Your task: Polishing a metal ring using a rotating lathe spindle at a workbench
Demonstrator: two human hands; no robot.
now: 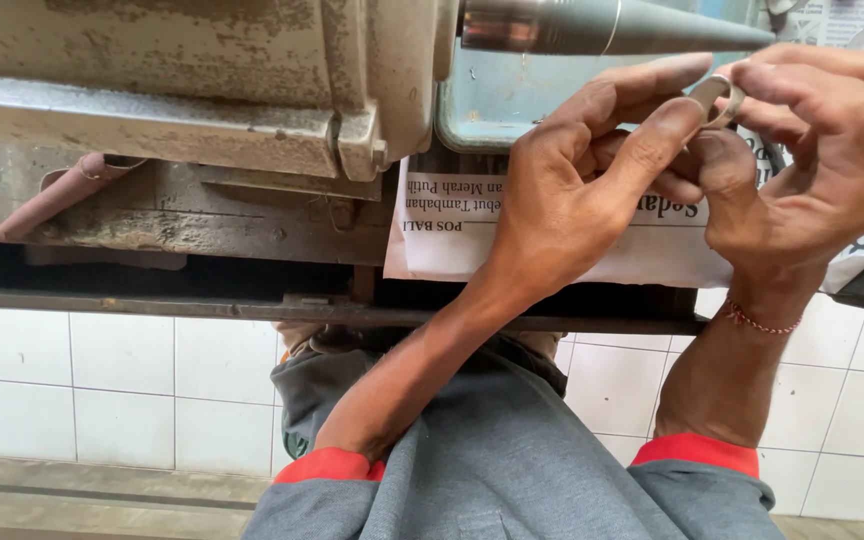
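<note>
Ring (717, 100) pinched between both hands, just below the tapered steel rod (612, 25) | left hand (562, 190) grip clamped on ring | right hand (812, 170) grip clamped on ring | risk: ring likely slips from 2 fingertip pinches onto newspaper (452, 230) or tiled floor (72, 390).

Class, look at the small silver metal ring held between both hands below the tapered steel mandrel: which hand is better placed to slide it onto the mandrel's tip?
Probably the right hand. Its fingertips pinch the small silver metal ring directly beneath the tapered steel mandrel, nearest its pointed tip. The left hand only steadies the ring from the side.
</note>
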